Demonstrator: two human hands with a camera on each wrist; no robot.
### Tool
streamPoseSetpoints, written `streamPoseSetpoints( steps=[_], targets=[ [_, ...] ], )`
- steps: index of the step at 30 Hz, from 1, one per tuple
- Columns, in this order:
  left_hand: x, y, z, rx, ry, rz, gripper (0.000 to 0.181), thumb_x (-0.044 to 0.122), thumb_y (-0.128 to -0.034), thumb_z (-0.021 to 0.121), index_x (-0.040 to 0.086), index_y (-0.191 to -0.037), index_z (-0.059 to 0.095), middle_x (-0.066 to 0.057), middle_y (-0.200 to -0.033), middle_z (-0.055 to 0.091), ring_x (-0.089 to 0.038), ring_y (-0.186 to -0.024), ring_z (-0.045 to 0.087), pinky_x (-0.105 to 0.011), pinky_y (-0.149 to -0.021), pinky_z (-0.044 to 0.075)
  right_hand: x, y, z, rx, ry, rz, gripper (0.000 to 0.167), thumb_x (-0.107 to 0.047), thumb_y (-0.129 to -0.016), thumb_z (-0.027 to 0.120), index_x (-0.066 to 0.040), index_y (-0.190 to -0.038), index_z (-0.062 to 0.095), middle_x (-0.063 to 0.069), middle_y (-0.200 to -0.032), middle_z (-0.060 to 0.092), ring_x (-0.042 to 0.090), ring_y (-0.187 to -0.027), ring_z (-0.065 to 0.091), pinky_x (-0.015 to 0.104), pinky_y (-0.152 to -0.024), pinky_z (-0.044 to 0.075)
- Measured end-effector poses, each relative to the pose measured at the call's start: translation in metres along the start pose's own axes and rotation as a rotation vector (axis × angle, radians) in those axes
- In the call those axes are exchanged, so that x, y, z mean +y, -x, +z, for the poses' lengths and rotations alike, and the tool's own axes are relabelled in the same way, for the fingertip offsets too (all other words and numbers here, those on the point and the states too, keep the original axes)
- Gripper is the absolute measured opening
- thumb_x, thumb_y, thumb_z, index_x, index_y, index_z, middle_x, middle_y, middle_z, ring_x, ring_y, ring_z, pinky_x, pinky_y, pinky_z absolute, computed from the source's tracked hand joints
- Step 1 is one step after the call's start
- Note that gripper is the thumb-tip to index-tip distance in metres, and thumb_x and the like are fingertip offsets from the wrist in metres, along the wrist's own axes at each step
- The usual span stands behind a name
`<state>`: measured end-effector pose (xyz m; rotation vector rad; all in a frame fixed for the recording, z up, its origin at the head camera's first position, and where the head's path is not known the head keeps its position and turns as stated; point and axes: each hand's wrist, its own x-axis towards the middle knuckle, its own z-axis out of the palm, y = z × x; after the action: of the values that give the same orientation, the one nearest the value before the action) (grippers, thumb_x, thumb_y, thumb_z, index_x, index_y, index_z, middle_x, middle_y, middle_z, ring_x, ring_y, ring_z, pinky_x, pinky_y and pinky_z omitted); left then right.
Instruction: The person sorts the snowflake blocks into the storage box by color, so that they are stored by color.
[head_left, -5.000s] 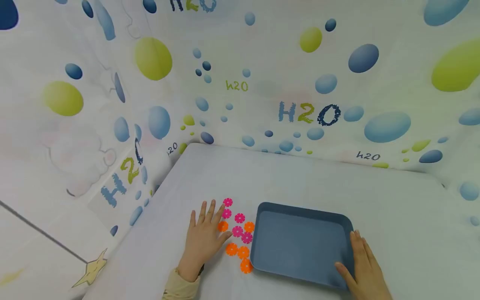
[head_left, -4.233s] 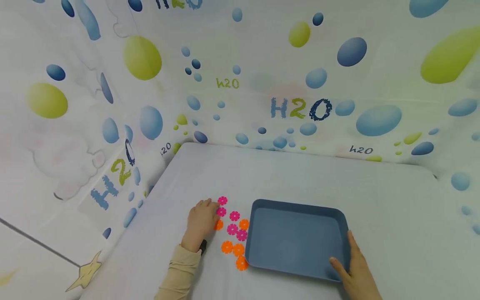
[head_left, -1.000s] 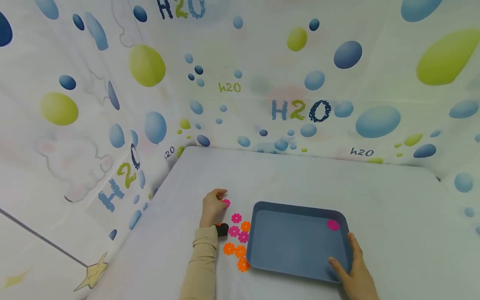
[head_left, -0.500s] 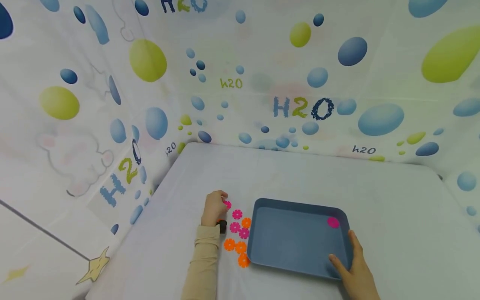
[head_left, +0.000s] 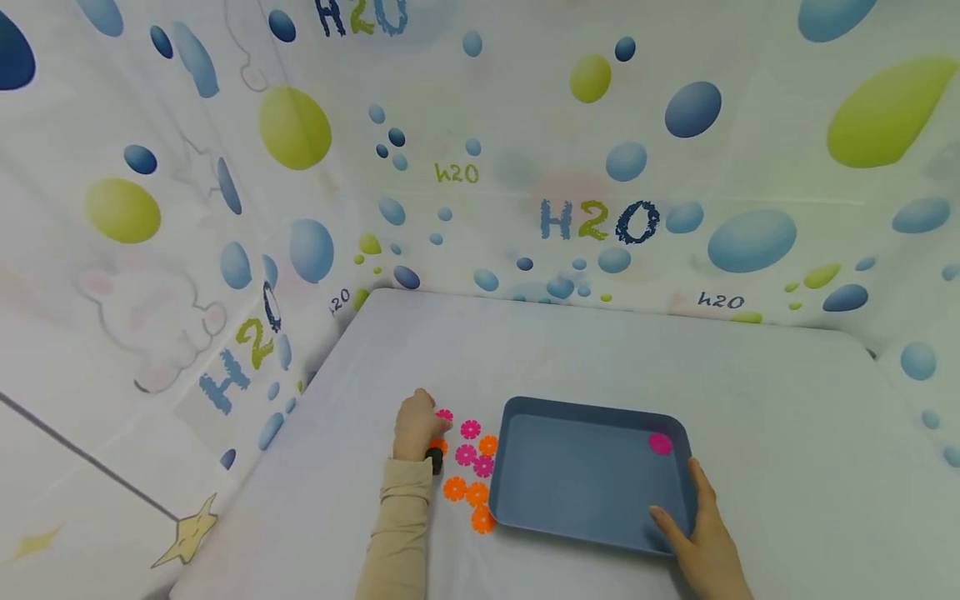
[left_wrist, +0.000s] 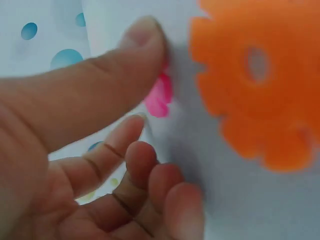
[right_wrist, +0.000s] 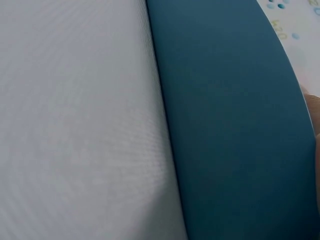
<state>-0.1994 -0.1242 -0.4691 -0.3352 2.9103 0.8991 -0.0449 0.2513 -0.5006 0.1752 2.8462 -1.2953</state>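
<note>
The tray [head_left: 585,483] looks smooth, matt plastic, the flower discs [left_wrist: 280,105] beside it smooth plastic, the counter [head_left: 615,350] beneath it matt, fabric-like.

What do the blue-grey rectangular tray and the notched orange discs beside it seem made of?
The blue-grey rectangular tray: plastic or coated metal, I can't tell which; matte, with even colour and only soft shading.
The notched orange discs: probably plastic, smooth; the left wrist view shows one in uniform bright colour, though blurred.
</note>
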Motion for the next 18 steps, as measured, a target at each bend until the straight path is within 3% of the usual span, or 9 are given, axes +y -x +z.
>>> streamPoseSetpoints(
  steps=[6,11,15,18],
  targets=[
    [-0.002,0.004,0.0,0.048,-0.022,0.001,0.034,0.017,-0.0764,0.081,-0.006,-0.098,0.07,-0.021,-0.1,0.069,-0.034,-0.088,0.064,-0.04,-0.073,0.057,0.0,0.0,0.0,-0.002,0.006,0.005,0.097,-0.042,-0.095,0.059,-0.01,-0.155,-0.011,0.027,-0.16,0.001,0.059,-0.138,0.017,0.075,-0.103,0.023],
    [-0.004,0.008,-0.002,0.045,-0.063,-0.006,0.035,0.024,-0.0766,0.081,-0.006,-0.093,0.071,-0.023,-0.098,0.068,-0.039,-0.092,0.057,-0.044,-0.073,0.053,0.001,0.0,0.0,0.007,0.002,-0.01,0.097,-0.042,-0.095,0.059,-0.01,-0.155,-0.01,0.027,-0.16,0.002,0.06,-0.137,0.017,0.075,-0.102,0.024],
    [-0.007,0.007,0.002,0.052,-0.021,0.028,0.043,0.021,-0.0789,0.08,-0.007,-0.109,0.066,-0.027,-0.11,0.063,-0.042,-0.102,0.053,-0.047,-0.083,0.052,0.001,0.001,-0.001,0.007,-0.02,-0.024,0.097,-0.039,-0.095,0.06,-0.01,-0.155,-0.01,0.028,-0.16,0.002,0.06,-0.138,0.016,0.075,-0.102,0.024],
    [-0.01,0.005,0.008,0.089,0.059,0.095,0.053,0.009,-0.0782,0.079,-0.007,-0.124,0.056,-0.027,-0.116,0.058,-0.042,-0.107,0.053,-0.048,-0.09,0.051,0.001,0.001,-0.001,0.001,-0.032,-0.023,0.096,-0.039,-0.095,0.06,-0.011,-0.155,-0.01,0.028,-0.16,0.002,0.06,-0.138,0.016,0.075,-0.102,0.023]
  ],
)
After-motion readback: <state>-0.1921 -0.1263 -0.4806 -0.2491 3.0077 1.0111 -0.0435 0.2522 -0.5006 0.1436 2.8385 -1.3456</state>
